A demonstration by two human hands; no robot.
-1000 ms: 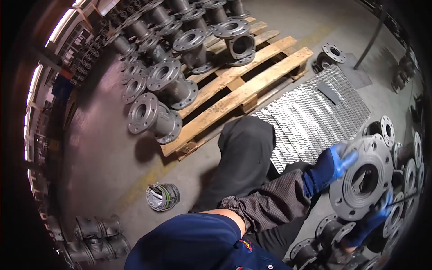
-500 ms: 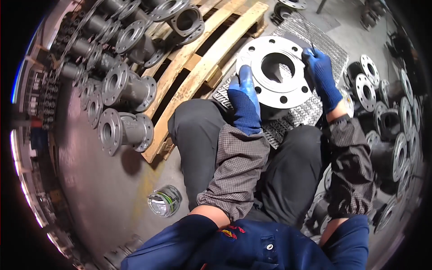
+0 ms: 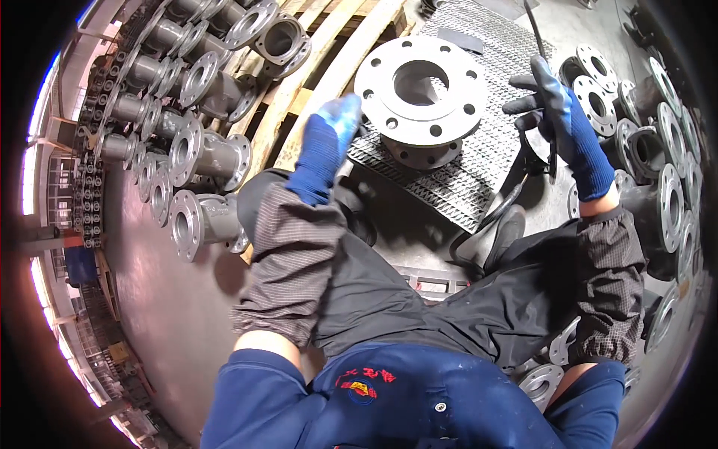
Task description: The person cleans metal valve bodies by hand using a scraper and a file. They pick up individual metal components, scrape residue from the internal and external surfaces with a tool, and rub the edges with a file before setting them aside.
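A flanged metal pipe fitting (image 3: 460,91) stands upright on a textured metal plate (image 3: 479,176) in front of me. Its wide, bright top flange has bolt holes around a large round bore, and a smaller flange shows beneath. My left hand (image 3: 334,129), in a blue glove, is just off the left rim of the top flange. It looks open and holds nothing, though motion blurs it. To the right of the fitting, my gloved right hand (image 3: 552,105) is raised with its fingers spread, touching nothing I can see. A thin dark cable (image 3: 534,26) hangs just above that hand.
Many grey flanged fittings (image 3: 209,157) crowd the left side, some by a wooden pallet (image 3: 351,56). More fittings (image 3: 662,206) are stacked at the right. A dark flat piece (image 3: 460,40) lies behind the fitting. Black tubing (image 3: 499,213) runs beside the plate.
Both hands have let go of the fitting and moved apart, left hand leftward, right hand rightward. The fitting was tilted and now stands level. My knees have spread wider.
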